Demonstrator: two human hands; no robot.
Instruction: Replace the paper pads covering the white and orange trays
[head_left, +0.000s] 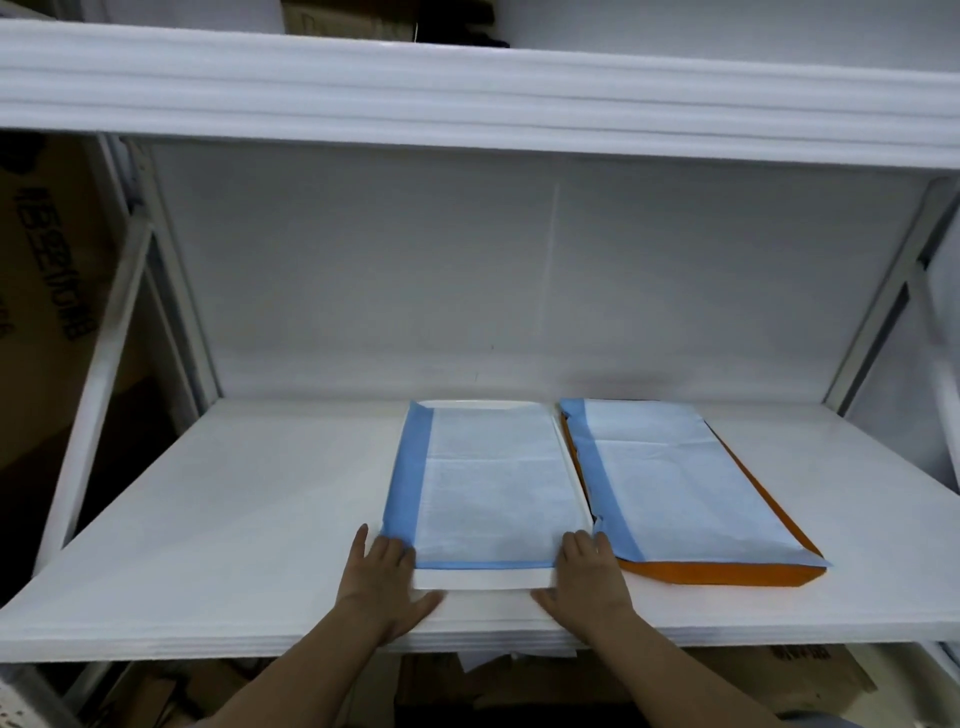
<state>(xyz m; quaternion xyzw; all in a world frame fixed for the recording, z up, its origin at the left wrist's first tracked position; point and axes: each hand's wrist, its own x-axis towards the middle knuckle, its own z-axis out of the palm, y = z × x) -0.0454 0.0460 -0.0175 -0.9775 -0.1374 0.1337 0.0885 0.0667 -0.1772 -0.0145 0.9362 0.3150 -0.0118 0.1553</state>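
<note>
Two hands sit at the near corners of the white tray (483, 579): your left hand (382, 574) on the left corner, your right hand (584, 571) on the right, both with fingers spread flat, pressing its blue paper pad (493, 488). The tray's long axis runs straight away from you. The orange tray (727, 574) lies just beside it, nearer your right hand.
</note>
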